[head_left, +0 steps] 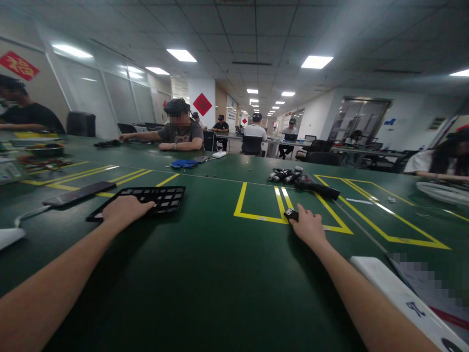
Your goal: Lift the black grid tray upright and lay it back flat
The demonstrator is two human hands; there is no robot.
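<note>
Head view: the left hand [124, 209] lies palm down, fingers relaxed and spread, on the near edge of a black keyboard frame [146, 199] resting flat on the green table [220, 274]. The right hand [309, 227] rests knuckles up, its fingertips touching a small black block [291, 214] on a yellow tape line [256, 216]; whether it grips the block cannot be told. Beyond lie a dark phone [78, 193], a black handled tool [317, 189] and, across the table, a seated person [179, 132].
</note>
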